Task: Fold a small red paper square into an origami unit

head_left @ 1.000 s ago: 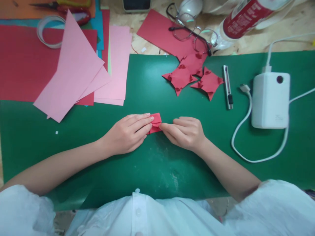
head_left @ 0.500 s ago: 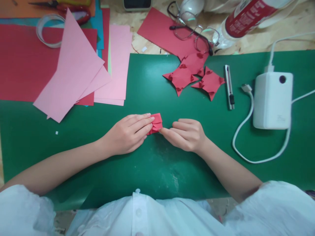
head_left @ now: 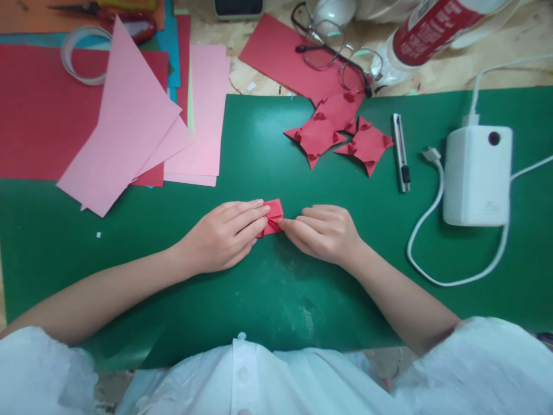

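Observation:
A small folded red paper piece [head_left: 273, 213] lies on the green cutting mat [head_left: 268, 150]. My left hand [head_left: 224, 235] presses flat on its left part, fingers together, covering much of it. My right hand [head_left: 324, 233] pinches its right edge with curled fingertips. Farther back on the mat lie three finished red folded shapes [head_left: 339, 132] with pointed corners.
Pink paper sheets [head_left: 142, 127] and red sheets [head_left: 38, 115] lie at the back left with a tape roll [head_left: 80, 55] and scissors [head_left: 125, 17]. A utility knife [head_left: 400, 151], a white charger box [head_left: 476, 176] with cable, glasses [head_left: 341, 55] and a bottle [head_left: 432, 29] sit at the right and back.
My right hand's fingertips shifted slightly along the right edge of the red piece, away and back. My left hand stayed pressed in place.

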The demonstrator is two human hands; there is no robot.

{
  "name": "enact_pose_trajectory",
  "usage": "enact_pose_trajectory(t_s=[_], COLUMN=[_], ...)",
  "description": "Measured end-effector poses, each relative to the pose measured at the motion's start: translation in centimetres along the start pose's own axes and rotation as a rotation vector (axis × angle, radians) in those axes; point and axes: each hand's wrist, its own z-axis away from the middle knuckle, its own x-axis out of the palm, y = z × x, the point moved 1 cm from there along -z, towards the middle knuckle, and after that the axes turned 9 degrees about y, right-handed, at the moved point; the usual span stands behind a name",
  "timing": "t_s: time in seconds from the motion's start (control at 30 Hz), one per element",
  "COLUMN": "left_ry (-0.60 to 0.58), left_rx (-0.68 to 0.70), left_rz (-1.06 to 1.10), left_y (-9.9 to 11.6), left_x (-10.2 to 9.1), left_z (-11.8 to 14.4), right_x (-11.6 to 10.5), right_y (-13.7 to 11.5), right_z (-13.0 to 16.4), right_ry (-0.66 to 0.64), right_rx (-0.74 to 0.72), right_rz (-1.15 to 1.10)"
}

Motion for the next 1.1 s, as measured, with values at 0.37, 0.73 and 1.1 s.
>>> enact_pose_trajectory(t_s=[0.37, 0.73, 1.1], left_ry=[0.039, 0.018, 0.006], left_rx=[0.004, 0.003, -0.017], left_rz=[0.019, 0.018, 0.022], left_y=[-0.12, -0.11, -0.05], left_x=[0.15, 0.14, 0.19], left_z=[0.25, 0.32, 0.38], right_x=[-0.19, 0.06, -0.16], right_y=[0.16, 0.44, -0.44], right_z=[0.38, 0.64, 0.13], right_ry=[-0.012, -0.06, -0.145], right_rx=[0.002, 0.193, 0.61], right_rz=[-0.075, -0.157, -0.348])
